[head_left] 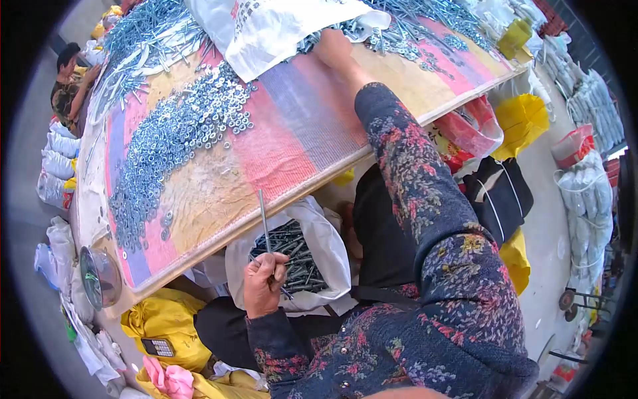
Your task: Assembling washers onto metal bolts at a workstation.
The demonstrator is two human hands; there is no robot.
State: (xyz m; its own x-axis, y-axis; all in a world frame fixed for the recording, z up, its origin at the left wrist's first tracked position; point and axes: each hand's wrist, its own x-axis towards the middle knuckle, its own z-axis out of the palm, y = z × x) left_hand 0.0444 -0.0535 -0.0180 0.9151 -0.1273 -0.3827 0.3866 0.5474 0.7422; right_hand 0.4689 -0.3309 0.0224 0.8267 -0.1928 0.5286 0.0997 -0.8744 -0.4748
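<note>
At my far left, a person [69,86] in a patterned top sits beyond the table [282,130], close to its edge. Nearer to me, a round container [101,278] stands at the table's left corner. Along the upper left of the striped tabletop lies a heap of long bolts [143,41]; below the corner, a yellow bag [163,319] carries a dark keypad device [158,347], with a pink cloth [171,381] beside it. A long spread of small metal rings [169,136] runs down the table's left part. My left hand [263,284] is closed on a thin metal rod [264,216], pinching it between thumb and fingers so that it stands nearly upright, in front of the table's edge and over an open white sack [332,266] filled with dark bolts [299,256]. Farther up, a white bag [266,36] lies across the table, and at its right part my right hand [333,50] reaches into metal pieces [352,28]; its fingertips are hidden, so I cannot tell whether they grasp any. Right of my sleeve come a red and white bag [484,130], a black bag [508,196], a yellow cloth [523,126] and tied pale bundles [586,223].
</note>
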